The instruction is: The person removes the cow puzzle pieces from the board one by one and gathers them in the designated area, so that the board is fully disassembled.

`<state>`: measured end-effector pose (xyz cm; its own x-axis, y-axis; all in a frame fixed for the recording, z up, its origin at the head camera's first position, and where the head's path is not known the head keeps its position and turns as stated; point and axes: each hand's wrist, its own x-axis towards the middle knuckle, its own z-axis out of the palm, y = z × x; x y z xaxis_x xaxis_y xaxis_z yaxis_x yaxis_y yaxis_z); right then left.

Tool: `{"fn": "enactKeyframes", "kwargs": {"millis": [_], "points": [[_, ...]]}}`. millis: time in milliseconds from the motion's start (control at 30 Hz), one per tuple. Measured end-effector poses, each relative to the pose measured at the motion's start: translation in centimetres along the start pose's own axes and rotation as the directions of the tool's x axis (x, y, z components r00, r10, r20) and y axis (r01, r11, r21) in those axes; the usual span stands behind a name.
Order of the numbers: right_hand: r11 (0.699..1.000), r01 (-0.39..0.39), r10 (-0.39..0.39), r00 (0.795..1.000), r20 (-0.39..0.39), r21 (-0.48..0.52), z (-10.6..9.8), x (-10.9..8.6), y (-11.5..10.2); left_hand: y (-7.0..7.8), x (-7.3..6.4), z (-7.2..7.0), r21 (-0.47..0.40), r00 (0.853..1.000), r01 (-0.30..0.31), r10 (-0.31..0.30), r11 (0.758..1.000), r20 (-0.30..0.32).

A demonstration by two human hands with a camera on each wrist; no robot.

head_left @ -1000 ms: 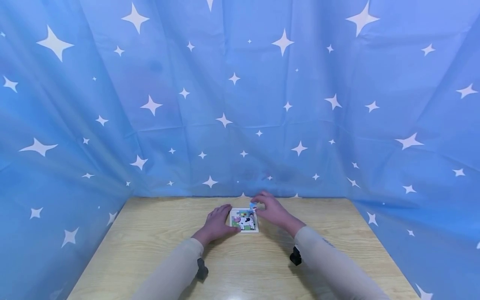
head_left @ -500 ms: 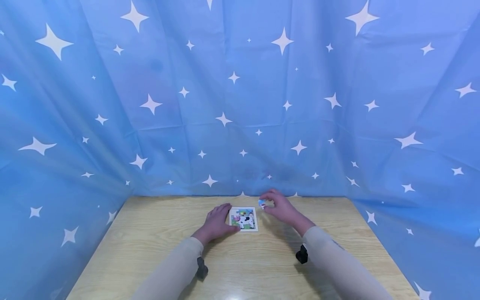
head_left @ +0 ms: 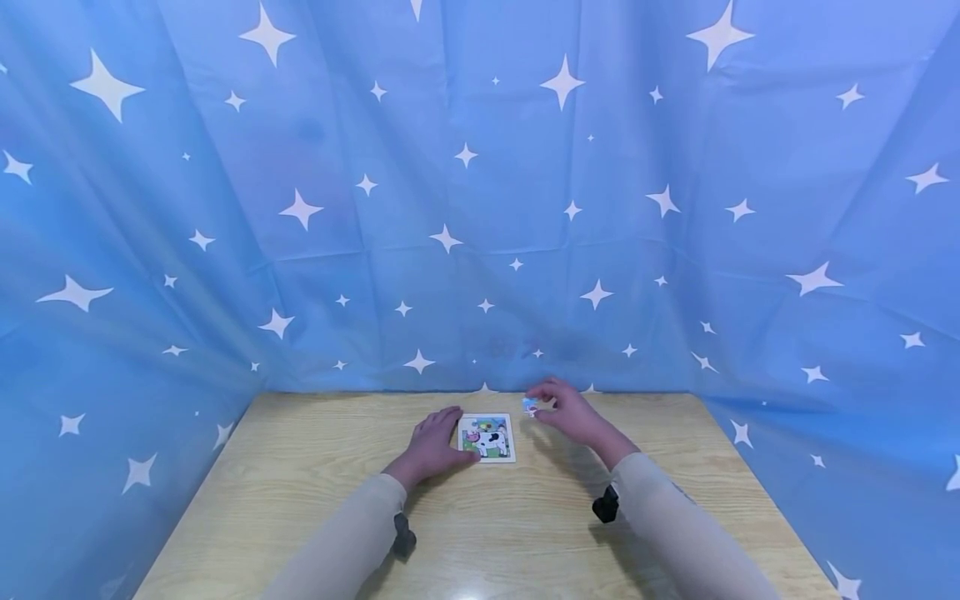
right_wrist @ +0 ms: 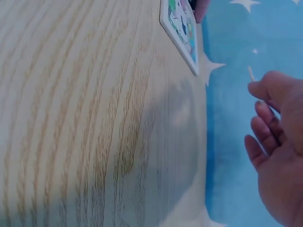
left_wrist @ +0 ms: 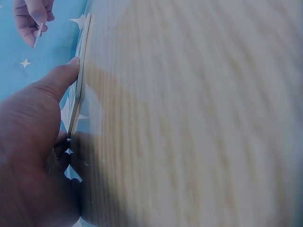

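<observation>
A small square cow puzzle (head_left: 491, 442) in a white frame lies flat at the back middle of the table, with a pale patch at its upper left. My left hand (head_left: 433, 446) holds it by the left side, thumb on the near edge and fingers along the far left corner. To the right of the puzzle, my right hand (head_left: 572, 414) pinches a small blue and white puzzle piece (head_left: 530, 407) between thumb and fingers, above the table. From the right wrist, only the thin edge of the piece (right_wrist: 251, 73) shows, and its remaining fingers curl loosely.
The wooden table (head_left: 480, 525) ends at a blue curtain (head_left: 480, 333) with white stars, which also hangs along both sides. A black wrist camera (head_left: 404, 537) sits under the left sleeve and another camera (head_left: 606, 505) under the right.
My right hand has drawn the puzzle piece away from the puzzle's upper right corner, to the right. My left hand has stayed on the puzzle.
</observation>
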<state>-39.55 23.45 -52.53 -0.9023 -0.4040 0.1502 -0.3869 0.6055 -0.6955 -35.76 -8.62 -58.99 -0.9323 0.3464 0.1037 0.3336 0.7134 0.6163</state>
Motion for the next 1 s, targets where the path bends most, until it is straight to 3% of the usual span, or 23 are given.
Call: {"fn": "enactKeyframes", "kwargs": {"millis": [133,367,667,967,1000], "points": [[1.000,-0.007,0.007,1.000,0.000,0.015,-0.1,-0.1,0.5,-0.2,0.0,0.3,0.004,1.000,-0.011,0.011,1.000,-0.015],[0.998,-0.027,0.027,1.000,0.008,0.058,0.2,-0.4,1.0,0.7,-0.1,-0.4,-0.010,0.999,0.025,-0.025,1.000,0.026],[0.998,-0.041,0.040,0.999,0.014,0.054,0.8,-0.1,1.9,-0.3,0.0,0.3,-0.011,1.000,-0.002,0.002,1.000,-0.005],[0.978,-0.194,0.192,0.981,0.029,0.072,1.9,-0.7,2.2,0.7,-0.4,-0.5,-0.008,1.000,0.003,-0.003,1.000,0.015],[0.971,-0.214,0.211,0.977,0.040,0.108,2.1,-0.8,2.4,0.8,-0.4,-0.5,-0.005,1.000,0.008,-0.008,1.000,0.018]]}}
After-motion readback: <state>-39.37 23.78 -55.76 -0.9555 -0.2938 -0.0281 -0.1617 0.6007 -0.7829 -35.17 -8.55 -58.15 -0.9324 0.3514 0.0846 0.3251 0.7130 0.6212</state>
